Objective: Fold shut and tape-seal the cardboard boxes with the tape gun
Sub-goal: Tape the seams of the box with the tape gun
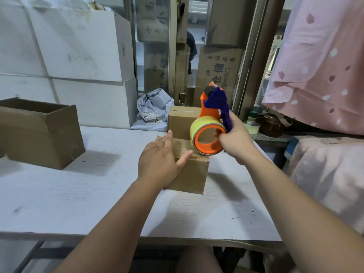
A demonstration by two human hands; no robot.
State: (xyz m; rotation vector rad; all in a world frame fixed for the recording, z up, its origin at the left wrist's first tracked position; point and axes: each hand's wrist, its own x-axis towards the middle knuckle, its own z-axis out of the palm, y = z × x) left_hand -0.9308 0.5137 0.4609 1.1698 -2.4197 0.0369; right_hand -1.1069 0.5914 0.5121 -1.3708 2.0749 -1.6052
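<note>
A small brown cardboard box [192,175] stands on the white table [78,194] with its top flaps folded down. My left hand [160,157] lies flat on those flaps, fingers straight, thumb pointing right. My right hand [234,137] grips the purple handle of an orange tape gun [213,107]. Its yellow tape roll [204,128] hangs just above the box's far right corner. A second small closed box [181,119] stands right behind the first.
A larger open brown box [39,134] sits at the table's left. White cartons [69,46] are stacked behind it. A grey mailer bag [153,111] lies at the back. Pink fabric [319,66] hangs on the right, with jars [254,121] below it.
</note>
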